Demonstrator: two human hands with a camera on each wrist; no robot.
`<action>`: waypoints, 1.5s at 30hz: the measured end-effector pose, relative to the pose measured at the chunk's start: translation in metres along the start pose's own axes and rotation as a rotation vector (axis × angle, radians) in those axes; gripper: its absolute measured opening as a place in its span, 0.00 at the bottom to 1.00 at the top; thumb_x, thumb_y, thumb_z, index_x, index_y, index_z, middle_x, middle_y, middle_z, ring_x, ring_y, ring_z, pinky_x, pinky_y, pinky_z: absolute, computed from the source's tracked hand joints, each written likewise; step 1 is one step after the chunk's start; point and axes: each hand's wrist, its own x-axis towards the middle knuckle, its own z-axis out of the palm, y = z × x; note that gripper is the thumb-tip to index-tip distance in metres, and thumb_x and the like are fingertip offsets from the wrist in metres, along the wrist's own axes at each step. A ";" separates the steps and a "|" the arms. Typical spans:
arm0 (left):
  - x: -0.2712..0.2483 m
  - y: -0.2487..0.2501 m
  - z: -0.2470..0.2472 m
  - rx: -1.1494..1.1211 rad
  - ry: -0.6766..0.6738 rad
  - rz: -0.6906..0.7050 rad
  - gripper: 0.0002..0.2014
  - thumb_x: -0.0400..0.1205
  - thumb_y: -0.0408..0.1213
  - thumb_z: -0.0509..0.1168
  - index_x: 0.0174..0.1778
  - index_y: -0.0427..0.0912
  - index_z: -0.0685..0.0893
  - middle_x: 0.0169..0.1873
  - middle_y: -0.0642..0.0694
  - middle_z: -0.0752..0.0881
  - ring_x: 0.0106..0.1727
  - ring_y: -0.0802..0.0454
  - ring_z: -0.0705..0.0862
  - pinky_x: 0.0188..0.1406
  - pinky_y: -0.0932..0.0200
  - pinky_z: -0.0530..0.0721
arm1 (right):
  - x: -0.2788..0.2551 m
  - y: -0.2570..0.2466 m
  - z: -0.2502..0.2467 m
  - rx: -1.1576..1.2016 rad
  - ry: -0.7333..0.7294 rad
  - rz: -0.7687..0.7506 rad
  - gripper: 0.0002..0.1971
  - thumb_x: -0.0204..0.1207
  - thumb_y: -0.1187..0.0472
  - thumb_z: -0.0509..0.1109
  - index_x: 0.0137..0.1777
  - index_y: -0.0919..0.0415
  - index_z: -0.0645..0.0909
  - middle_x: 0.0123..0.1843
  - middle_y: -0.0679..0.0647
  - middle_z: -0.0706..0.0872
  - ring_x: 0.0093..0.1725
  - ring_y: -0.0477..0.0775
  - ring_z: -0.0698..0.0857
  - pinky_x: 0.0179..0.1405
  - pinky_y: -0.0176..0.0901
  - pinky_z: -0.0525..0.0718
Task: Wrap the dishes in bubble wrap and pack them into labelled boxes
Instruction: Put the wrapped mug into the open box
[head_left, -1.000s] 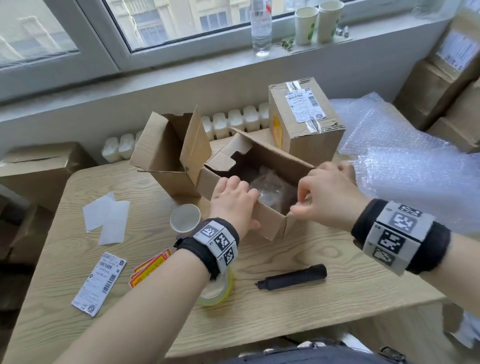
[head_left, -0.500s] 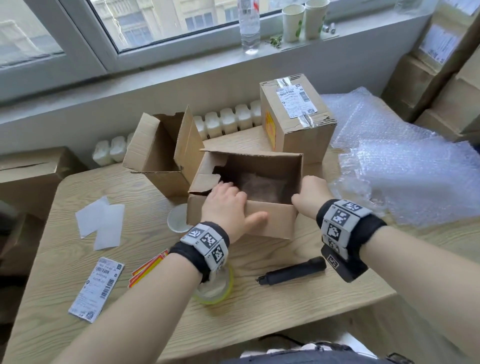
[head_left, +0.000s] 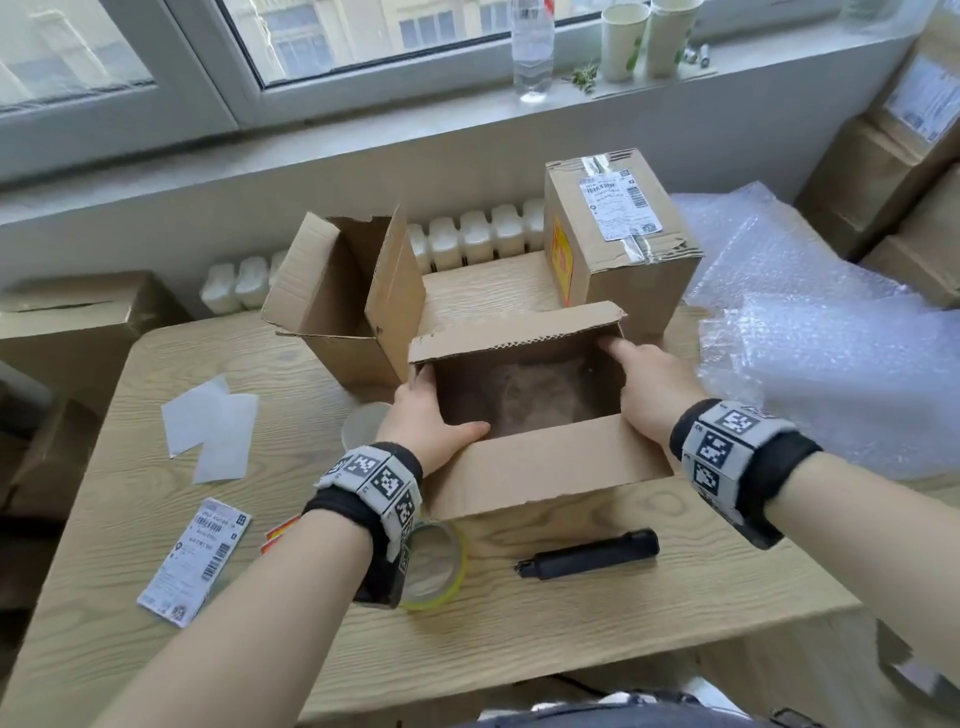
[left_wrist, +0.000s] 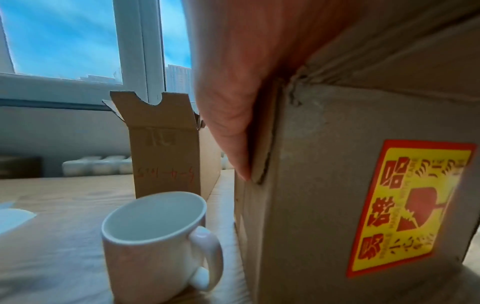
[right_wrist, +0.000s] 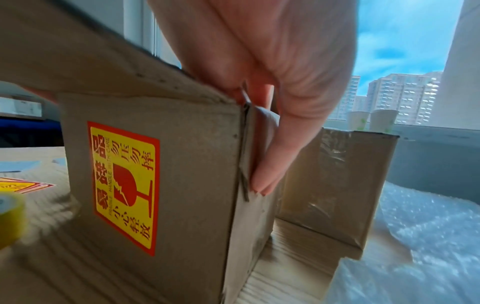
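Note:
An open cardboard box (head_left: 545, 478) stands at the table's middle, a red-and-yellow fragile sticker (right_wrist: 124, 185) on its near face. A bubble-wrapped bundle (head_left: 519, 400) lies inside it. My left hand (head_left: 426, 421) holds the box's left wall, thumb over the rim and fingers (left_wrist: 233, 133) flat down the outside. My right hand (head_left: 649, 384) holds the right wall the same way, its fingers (right_wrist: 272, 164) pressing a folded-down flap against the side. A bare white mug (left_wrist: 155, 236) stands just left of the box.
An empty open box (head_left: 337, 291) and a sealed, labelled box (head_left: 623, 244) stand behind. Bubble wrap (head_left: 831, 364) is heaped on the right. A tape roll (head_left: 436, 571), black cutter (head_left: 592, 553) and shipping label (head_left: 195, 566) lie near the front edge.
The box has turned square to me and come closer. Both hands have shifted from its near corner and rim to its left and right walls.

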 end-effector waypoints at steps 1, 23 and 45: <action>0.001 -0.001 0.000 -0.020 0.000 0.003 0.44 0.69 0.56 0.75 0.78 0.48 0.63 0.70 0.41 0.73 0.73 0.44 0.71 0.70 0.51 0.72 | 0.004 0.001 0.000 -0.015 0.003 -0.016 0.33 0.76 0.72 0.55 0.79 0.47 0.58 0.67 0.61 0.72 0.62 0.67 0.78 0.61 0.54 0.79; -0.007 -0.007 0.002 0.211 -0.068 0.070 0.66 0.63 0.49 0.82 0.83 0.48 0.36 0.83 0.43 0.48 0.77 0.44 0.66 0.67 0.58 0.71 | 0.051 -0.007 -0.030 -0.238 -0.160 -0.161 0.53 0.69 0.68 0.72 0.83 0.54 0.37 0.46 0.58 0.80 0.43 0.59 0.81 0.40 0.47 0.82; -0.017 0.002 0.002 0.210 -0.029 -0.010 0.66 0.64 0.50 0.81 0.83 0.43 0.36 0.82 0.42 0.46 0.79 0.47 0.62 0.71 0.58 0.68 | 0.067 -0.038 -0.014 -0.397 -0.081 -0.148 0.08 0.84 0.61 0.52 0.52 0.51 0.72 0.46 0.52 0.81 0.61 0.61 0.72 0.60 0.56 0.61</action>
